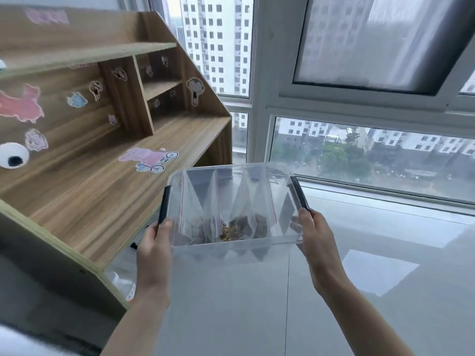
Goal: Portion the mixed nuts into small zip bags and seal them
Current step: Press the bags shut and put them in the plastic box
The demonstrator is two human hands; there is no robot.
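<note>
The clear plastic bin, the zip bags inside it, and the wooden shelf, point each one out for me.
clear plastic bin (231,245): head view, on its near rim.
zip bags (244,201): head view, on a middle bag's clear side.
wooden shelf (102,191): head view, on the bare lower board.

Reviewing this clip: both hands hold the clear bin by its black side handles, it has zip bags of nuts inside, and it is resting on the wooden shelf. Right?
Not quite. In the head view the clear bin is held in the air by the left hand and right hand, beside the wooden shelf, not resting on it. The zip bags are inside.
</note>
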